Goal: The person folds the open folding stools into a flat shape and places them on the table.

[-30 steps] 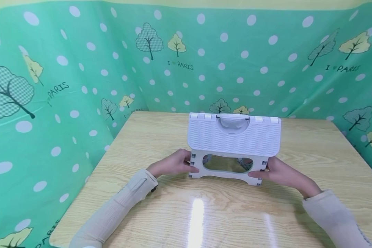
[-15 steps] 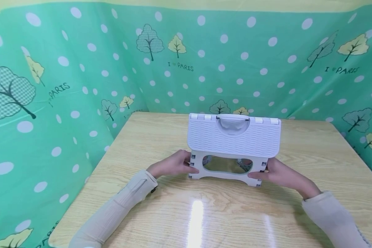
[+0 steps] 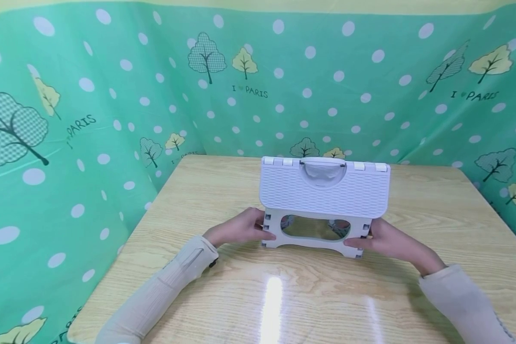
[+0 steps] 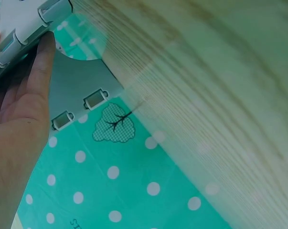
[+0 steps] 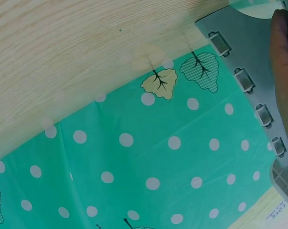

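Note:
A pale folding step stool [image 3: 324, 200] stands on the table in the head view, its woven-textured top slanting down towards me. The top's carrying handle [image 3: 323, 162] is at the far edge. Below it shows a leg panel [image 3: 314, 242] with a large oval opening. At its left side my left hand [image 3: 242, 227] grips the panel, thumb in front and fingers behind. My right hand [image 3: 387, 239] holds the opposite side likewise. The left wrist view shows the fingers inside, near another leg panel [image 4: 77, 81]. In the right wrist view, my hand [image 5: 284, 71] partly hides a slotted panel [image 5: 244, 52].
The stool is near the middle of a light wood-grain table [image 3: 223, 296]. Close behind the table's far edge hangs a green dotted curtain [image 3: 258, 129], which also runs along the left and right sides.

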{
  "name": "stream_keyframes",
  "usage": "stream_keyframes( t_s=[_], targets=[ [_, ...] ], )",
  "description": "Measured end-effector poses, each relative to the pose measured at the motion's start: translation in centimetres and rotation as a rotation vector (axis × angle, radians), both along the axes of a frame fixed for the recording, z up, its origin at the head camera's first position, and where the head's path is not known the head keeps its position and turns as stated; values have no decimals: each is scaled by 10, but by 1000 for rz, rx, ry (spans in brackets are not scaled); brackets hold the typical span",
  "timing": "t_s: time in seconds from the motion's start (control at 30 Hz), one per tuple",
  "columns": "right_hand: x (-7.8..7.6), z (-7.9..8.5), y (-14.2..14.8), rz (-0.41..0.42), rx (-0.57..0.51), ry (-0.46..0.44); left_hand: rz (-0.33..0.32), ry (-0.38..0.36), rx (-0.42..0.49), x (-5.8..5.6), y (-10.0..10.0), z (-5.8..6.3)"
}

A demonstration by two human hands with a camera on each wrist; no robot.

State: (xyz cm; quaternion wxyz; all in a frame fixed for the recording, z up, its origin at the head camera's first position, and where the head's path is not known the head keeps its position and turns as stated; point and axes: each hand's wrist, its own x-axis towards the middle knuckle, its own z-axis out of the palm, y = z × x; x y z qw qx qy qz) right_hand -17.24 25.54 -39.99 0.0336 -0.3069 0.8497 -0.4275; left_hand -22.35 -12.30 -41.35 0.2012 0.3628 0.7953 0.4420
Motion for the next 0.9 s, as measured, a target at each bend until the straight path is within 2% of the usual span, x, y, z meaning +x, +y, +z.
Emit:
stream_keyframes(
  t_s=[0.23,0.53,0.8,0.9],
  targets=[
    [0,0,0,-3,8,6,-5,4,4,-1,0,-1],
    [1,-1,0,-8,-10,-47,-3,-15,9,-1,-1,-1],
    [1,-1,0,-9,1,-24,-11,0,-1,-1,-1,-1],
    [2,-1,0,-11,-5,-42,-8,2,-9,0,-1,-1]
  ],
)
